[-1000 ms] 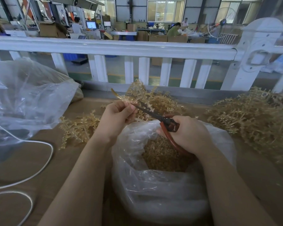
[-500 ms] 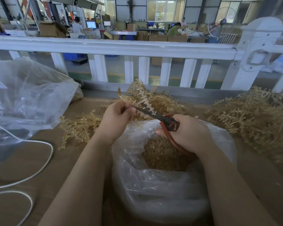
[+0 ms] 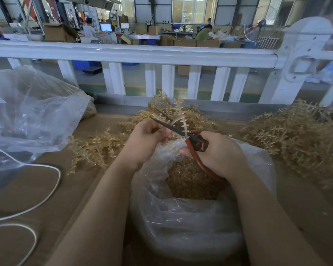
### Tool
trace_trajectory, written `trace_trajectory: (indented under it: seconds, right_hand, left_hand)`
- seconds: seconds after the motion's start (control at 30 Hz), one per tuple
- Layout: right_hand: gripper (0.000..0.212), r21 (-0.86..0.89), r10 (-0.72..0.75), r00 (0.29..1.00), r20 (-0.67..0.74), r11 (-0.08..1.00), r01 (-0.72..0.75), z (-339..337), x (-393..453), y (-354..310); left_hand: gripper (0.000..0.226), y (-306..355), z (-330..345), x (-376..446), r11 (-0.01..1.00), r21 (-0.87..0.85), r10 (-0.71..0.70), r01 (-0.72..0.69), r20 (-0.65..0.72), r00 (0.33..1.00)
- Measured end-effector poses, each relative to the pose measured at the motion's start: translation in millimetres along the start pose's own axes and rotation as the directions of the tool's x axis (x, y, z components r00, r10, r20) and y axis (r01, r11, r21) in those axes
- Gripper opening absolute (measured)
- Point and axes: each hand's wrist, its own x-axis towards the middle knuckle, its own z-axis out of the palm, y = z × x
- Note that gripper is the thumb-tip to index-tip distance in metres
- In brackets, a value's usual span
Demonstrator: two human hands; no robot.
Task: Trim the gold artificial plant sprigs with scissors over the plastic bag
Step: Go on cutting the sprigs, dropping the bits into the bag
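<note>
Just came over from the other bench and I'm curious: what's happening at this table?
A person is trimming gold plastic plant sprigs. The left hand holds one sprig up, while the right hand grips red-handled scissors, blades open around the stem. Both hands work above an open clear plastic bag already holding gold clippings. More sprigs lie in piles on the table to the left and the right.
</note>
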Motion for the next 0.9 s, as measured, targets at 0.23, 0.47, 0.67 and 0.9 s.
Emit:
trace_trajectory:
  seconds: [0.23, 0.47, 0.67, 0.9]
  right_hand:
    - [0.076, 0.054, 0.025, 0.999, 0.024, 0.998, -0.027, -2.6, -1.1, -3.4]
    - [0.087, 0.144, 0.047, 0.995, 0.09, 0.988, -0.06, -1.2, -0.5, -3.4]
    - [0.085, 0.124, 0.035, 0.996, 0.082, 0.991, -0.045, 0.9, 0.9, -1.1]
    - [0.067, 0.158, 0.018, 0.997, 0.077, 0.987, -0.03, 1.5, -0.7, -0.8]
  left_hand:
    - [0.022, 2.1, -0.1, -1.1, 0.999, -0.05, 0.011, -0.01, 0.027, 1.0]
    - [0.021, -1.0, -3.5, -0.4, 0.999, -0.05, -0.019, 0.021, 0.044, 0.999]
    - [0.017, -3.1, -6.5, -1.4, 0.995, -0.081, -0.056, 0.063, 0.089, 0.994]
    - [0.02, -4.6, -6.8, -2.7, 0.968, -0.229, -0.076, 0.1, 0.111, 0.991]
